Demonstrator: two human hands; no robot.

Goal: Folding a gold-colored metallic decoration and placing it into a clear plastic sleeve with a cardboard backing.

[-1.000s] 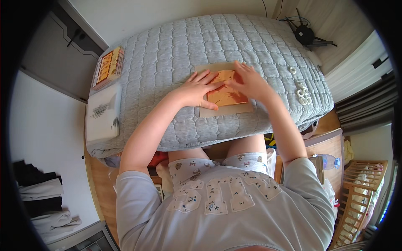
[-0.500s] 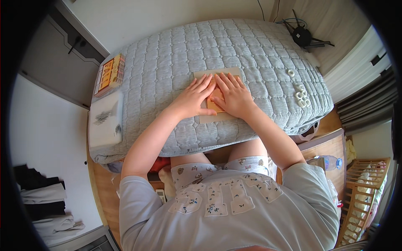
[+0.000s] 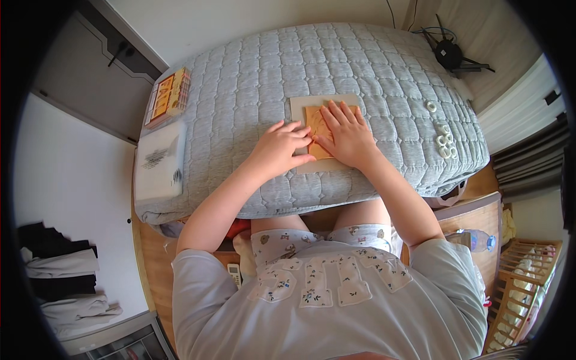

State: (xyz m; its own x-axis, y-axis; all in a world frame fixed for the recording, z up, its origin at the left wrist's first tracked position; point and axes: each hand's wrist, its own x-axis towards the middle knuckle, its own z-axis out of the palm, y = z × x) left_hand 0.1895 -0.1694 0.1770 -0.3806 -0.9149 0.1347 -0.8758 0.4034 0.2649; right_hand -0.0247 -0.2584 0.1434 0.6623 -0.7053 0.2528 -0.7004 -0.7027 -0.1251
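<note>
An orange, picture-like sheet (image 3: 316, 119) lies on a larger grey-beige board (image 3: 298, 108), which rests on the quilted bed. My right hand (image 3: 349, 137) is flat on the sheet's right part, its fingers pointing away from me and spread a little. At the sheet's left edge is my left hand (image 3: 277, 148), fingers loosely stretched and apart, with the fingertips at the border of the sheet. Neither hand grips anything. Part of the sheet is hidden under the right palm.
On the bed's left sit a stack of patterned boxes or packs (image 3: 169, 96) and a white plastic-wrapped packet (image 3: 159, 162). Several white tape rolls (image 3: 444, 142) lie at the right, with a single roll (image 3: 431, 106) farther back. A black router (image 3: 449, 55) stands at the far right corner.
My left hand has slid leftward off the middle of the sheet, so more orange shows between the hands. My right hand still presses on the sheet. The whole view has shifted slightly.
</note>
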